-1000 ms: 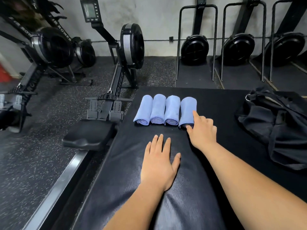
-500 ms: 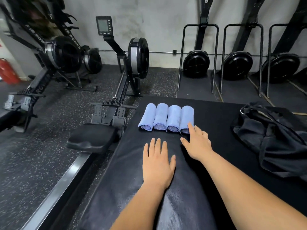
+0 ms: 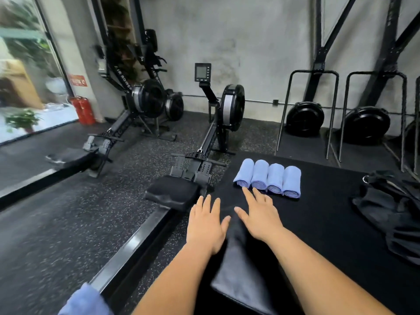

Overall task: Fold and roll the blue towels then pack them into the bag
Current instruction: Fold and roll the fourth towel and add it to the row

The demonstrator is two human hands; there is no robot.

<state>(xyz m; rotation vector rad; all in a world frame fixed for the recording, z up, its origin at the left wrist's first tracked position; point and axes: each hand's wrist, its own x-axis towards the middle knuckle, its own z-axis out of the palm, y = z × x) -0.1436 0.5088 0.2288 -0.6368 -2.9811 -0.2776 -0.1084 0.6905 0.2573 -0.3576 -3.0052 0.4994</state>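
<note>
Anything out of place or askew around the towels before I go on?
A blue cloth shows at lower left beside the rower rail, off the mat and apart from the four rolled towels. It is too blurred to identify.

Four rolled blue towels (image 3: pixel 268 178) lie side by side; black bag (image 3: pixel 393 210) well right.

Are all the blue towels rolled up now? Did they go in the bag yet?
Done: four rolled towels lie side by side on the black mat. In hand: nothing; the left hand and right hand are open, the right near the rolls. Left: packing them into the bag, which shows no towel. A blue cloth at bottom left may need rolling too.
</note>
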